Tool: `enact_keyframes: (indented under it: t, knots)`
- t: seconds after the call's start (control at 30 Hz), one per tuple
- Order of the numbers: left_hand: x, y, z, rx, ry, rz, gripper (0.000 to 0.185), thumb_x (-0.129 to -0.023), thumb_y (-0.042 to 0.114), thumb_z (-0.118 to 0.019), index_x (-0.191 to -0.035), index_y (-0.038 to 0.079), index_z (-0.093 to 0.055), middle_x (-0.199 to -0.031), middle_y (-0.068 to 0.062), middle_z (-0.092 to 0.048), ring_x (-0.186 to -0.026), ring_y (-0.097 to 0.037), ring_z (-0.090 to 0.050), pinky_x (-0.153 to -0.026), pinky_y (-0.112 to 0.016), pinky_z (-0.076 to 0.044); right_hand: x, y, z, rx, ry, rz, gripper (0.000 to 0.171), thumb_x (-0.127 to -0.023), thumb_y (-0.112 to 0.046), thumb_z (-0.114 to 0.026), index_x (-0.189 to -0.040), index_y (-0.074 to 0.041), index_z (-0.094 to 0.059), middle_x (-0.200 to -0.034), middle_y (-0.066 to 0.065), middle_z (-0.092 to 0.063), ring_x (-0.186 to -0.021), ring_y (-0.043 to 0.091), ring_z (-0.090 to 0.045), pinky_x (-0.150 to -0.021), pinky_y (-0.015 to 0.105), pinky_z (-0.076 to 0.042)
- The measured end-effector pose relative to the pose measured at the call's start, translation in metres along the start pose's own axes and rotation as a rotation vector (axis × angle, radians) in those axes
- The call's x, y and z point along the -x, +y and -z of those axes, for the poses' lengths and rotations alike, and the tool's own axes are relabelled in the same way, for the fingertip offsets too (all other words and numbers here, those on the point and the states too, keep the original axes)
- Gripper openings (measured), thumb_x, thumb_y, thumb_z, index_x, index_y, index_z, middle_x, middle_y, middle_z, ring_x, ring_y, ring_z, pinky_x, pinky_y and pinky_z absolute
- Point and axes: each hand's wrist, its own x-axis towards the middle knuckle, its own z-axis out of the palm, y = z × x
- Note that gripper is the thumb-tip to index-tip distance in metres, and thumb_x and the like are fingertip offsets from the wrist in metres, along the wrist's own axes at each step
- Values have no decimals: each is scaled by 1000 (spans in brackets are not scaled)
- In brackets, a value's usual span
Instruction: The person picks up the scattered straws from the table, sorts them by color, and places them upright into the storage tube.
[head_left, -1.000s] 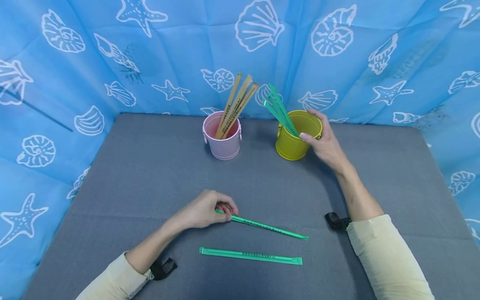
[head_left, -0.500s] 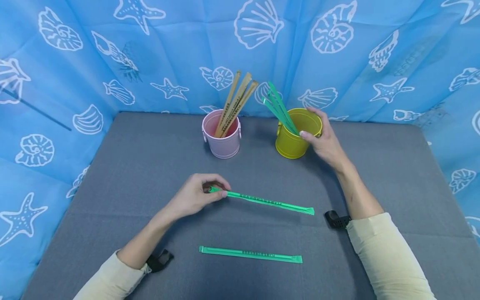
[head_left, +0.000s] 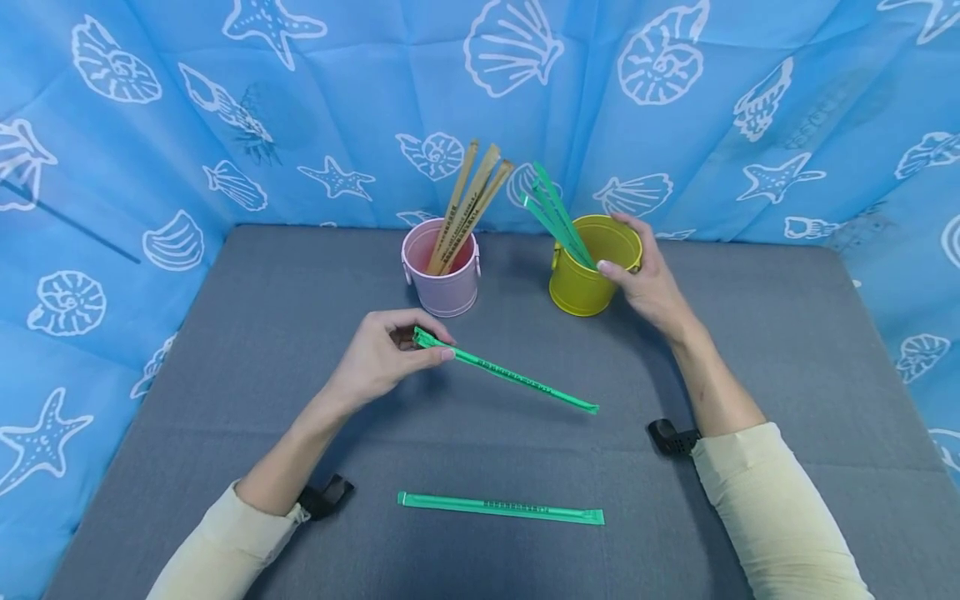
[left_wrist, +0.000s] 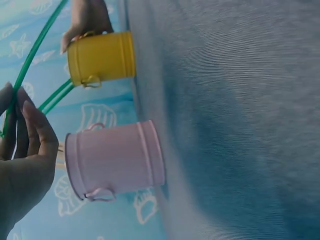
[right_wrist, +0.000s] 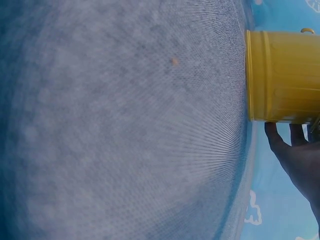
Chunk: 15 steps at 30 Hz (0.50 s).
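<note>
My left hand point(head_left: 380, 357) pinches a green wrapped straw point(head_left: 517, 377) near its left end, holding it above the table and slanting down to the right. In the left wrist view the same straw point(left_wrist: 37, 45) shows between thumb and fingertips. At the back, my right hand point(head_left: 651, 279) grips the right rim of a yellow bucket point(head_left: 583, 292), thumb in front. Some green wrapped straws point(head_left: 557, 218) lean leftward in that bucket. The right wrist view has the yellow bucket point(right_wrist: 287, 75) with fingers against its side. Another green wrapped straw point(head_left: 501, 507) lies on the table near the front.
Left of the yellow bucket stands a pink bucket point(head_left: 442, 292) with brown paper-wrapped straws point(head_left: 468, 208) in it. Grey cloth covers the table point(head_left: 285, 300). A blue curtain point(head_left: 360, 75) with white shell prints hangs right behind the table's back edge.
The left hand has lifted the green straw off the table and carried it away from me, towards the buckets. My right hand stays on the yellow bucket.
</note>
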Motion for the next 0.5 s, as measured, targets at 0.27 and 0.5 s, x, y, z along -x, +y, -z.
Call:
enact_keyframes:
  t: [0.27, 0.5]
  knots:
    - [-16, 12, 0, -14, 125, -102, 13, -83, 11, -81, -94, 7, -75, -84, -6, -69, -67, -20, -50, -57, -26, -44, 0, -1, 0, 14, 9, 6, 70, -96, -18, -63, -155, -17, -26, -158, 13, -27, -136, 32, -37, -112, 46, -29]
    - [-32, 25, 0, 18, 149, -131, 14, -85, 10, -80, -95, 4, -74, -77, -9, -69, -56, -18, -57, -51, -22, -40, -1, 0, -1, 12, 10, 12, 71, -95, -13, -63, -154, -13, -26, -157, 13, -29, -134, 32, -39, -110, 45, -31]
